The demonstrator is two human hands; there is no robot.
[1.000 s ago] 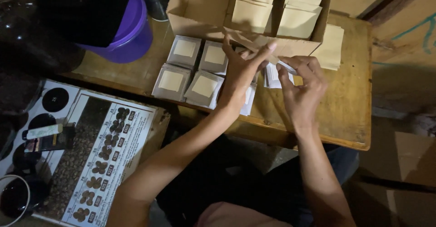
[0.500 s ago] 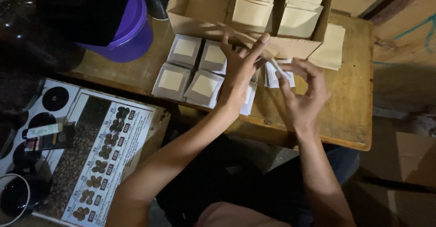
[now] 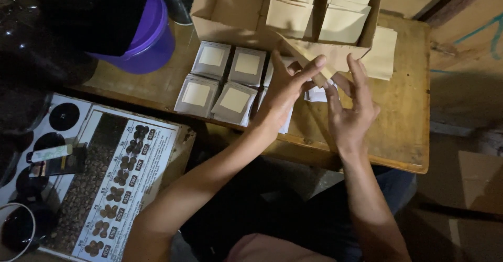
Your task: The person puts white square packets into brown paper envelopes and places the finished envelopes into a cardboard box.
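Note:
My left hand (image 3: 285, 91) and my right hand (image 3: 352, 110) meet over the wooden table (image 3: 403, 120), just in front of a cardboard box (image 3: 225, 29). Between them is a tan paper envelope (image 3: 303, 51), tilted, with its upper end against the box front. My left fingers lie along it and my right fingertips pinch its lower end. A small white packet (image 3: 317, 95) lies on the table under the hands. Left of them, square grey-white packets (image 3: 234, 100) with tan centres sit in two rows.
The box holds two upright stacks of tan envelopes (image 3: 343, 23), and more tan sheets (image 3: 385, 52) lie to its right. A purple bucket (image 3: 152, 39) stands at the table's left end. A printed chart of coffee beans (image 3: 120, 183) lies lower left.
Both hands have moved a little toward the box. The white packet that was between the fingers now lies below them, and the fingers are on the tan envelope.

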